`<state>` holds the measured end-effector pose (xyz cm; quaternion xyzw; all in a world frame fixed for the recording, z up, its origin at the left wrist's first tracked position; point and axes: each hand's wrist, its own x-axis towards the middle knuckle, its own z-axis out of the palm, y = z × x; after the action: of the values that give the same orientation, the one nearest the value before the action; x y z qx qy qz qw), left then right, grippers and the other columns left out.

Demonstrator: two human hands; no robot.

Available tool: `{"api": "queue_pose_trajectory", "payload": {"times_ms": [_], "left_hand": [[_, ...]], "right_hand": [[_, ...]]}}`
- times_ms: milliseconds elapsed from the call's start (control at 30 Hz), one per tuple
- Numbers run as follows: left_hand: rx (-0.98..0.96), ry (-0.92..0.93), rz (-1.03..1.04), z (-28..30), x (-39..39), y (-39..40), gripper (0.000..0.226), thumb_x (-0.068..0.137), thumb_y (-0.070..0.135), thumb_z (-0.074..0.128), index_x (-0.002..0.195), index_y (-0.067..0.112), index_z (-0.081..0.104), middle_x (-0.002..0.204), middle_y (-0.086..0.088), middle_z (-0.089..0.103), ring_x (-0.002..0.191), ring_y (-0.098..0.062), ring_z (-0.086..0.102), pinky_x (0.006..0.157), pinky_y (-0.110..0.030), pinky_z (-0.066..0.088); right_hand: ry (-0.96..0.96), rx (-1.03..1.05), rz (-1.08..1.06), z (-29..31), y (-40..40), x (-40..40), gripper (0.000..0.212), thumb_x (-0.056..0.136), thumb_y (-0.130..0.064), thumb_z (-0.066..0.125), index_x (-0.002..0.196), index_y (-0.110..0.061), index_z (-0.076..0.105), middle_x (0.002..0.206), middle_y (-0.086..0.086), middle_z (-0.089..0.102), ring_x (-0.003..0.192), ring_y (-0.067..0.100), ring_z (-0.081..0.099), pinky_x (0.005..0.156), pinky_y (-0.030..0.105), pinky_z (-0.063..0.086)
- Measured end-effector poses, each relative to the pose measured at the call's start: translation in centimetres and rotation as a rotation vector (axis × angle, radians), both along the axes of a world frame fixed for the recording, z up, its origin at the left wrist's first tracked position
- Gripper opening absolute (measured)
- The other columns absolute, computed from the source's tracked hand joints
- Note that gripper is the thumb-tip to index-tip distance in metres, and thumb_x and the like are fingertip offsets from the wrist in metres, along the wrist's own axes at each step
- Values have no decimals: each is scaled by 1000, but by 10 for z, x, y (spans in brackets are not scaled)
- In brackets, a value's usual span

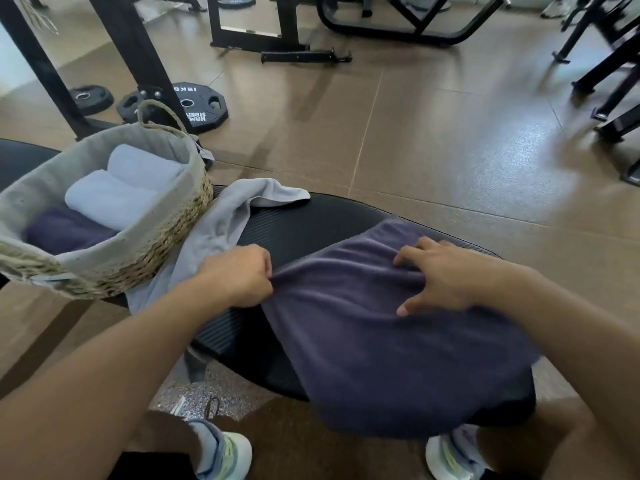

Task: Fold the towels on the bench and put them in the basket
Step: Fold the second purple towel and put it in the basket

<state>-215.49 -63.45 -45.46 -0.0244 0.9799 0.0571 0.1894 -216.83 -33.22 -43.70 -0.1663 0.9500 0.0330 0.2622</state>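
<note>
On the bench's (291,223) left end, the basket (166,237) already holds two folded pale towels (114,199) and a dark one (65,230), while a grey towel (221,220) lies unfolded beside it. Further right, the left hand (239,275) pinches the purple towel's (381,341) edge and the right hand (446,275) presses spread fingers on it, so two towels seem left.

Free strip of black tabletop (298,220) between grey towel (221,223) and purple towel (381,334). Left blocked by basket (162,233); its open top partly filled by folded towels (114,195).
</note>
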Motion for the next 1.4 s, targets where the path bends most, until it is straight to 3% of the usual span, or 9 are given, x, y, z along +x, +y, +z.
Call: {"api": "queue_pose_trajectory", "payload": {"times_ms": [233,333,467,633,833,1100,1233,1333,1400], "left_hand": [[386,44,94,-11,-28,-13,24,78,23,83,93,20,65,84,8,66,85,-13,64,64,-20,42],[388,23,77,-11,-32,-16,19,79,33,84,84,19,71,76,9,68,73,-6,60,60,-18,40],[363,84,31,-14,-35,-17,17,82,27,82,76,21,67,69,11,63,65,-1,55,56,-16,36],[370,108,18,-18,-37,-18,18,79,22,84,84,21,66,75,10,67,72,-6,61,63,-19,42],[243,65,-27,-21,-43,-23,19,80,37,82,73,29,66,77,17,66,79,-8,60,80,-29,48],[354,55,-37,-18,-43,-26,20,78,28,86,84,22,68,77,9,69,69,-1,60,60,-13,39],[329,40,-53,-16,-43,-26,17,83,36,81,81,22,70,73,11,66,67,0,57,57,-14,36],[444,74,12,-16,-42,-27,25,85,39,79,81,16,67,73,5,66,65,-8,56,61,-20,40],[710,73,132,-17,-41,-26,25,84,31,81,79,13,64,71,1,66,68,-11,57,66,-22,48]], "right_hand": [[176,4,-105,-1,-5,19,44,88,-76,46,96,-35,60,108,-9,67,105,20,64,76,35,39],[348,-209,-202,-15,6,-2,27,94,-58,56,104,-35,62,111,-9,65,107,19,61,81,36,47],[285,-331,-252,-38,28,-32,29,92,-49,66,116,-33,66,114,-5,63,113,19,57,99,40,48],[189,-429,-306,-40,39,-50,19,86,-42,77,83,-26,69,77,-9,66,74,11,60,64,27,42],[81,-342,-270,-34,43,-59,23,83,-44,79,79,-23,70,71,-10,65,68,7,58,59,24,38],[90,-378,-290,-34,52,-60,23,82,-37,82,91,-25,65,78,-9,63,71,7,57,61,21,37],[39,-328,-291,-33,53,-59,21,85,-40,79,78,-21,70,74,-6,68,71,12,60,64,27,42],[7,-529,-421,-29,55,-58,25,81,-31,84,76,-17,64,72,-2,64,68,15,54,65,31,41],[-48,-748,-536,-26,59,-56,27,81,-20,84,76,-15,58,71,3,59,69,16,48,61,29,36]]}}
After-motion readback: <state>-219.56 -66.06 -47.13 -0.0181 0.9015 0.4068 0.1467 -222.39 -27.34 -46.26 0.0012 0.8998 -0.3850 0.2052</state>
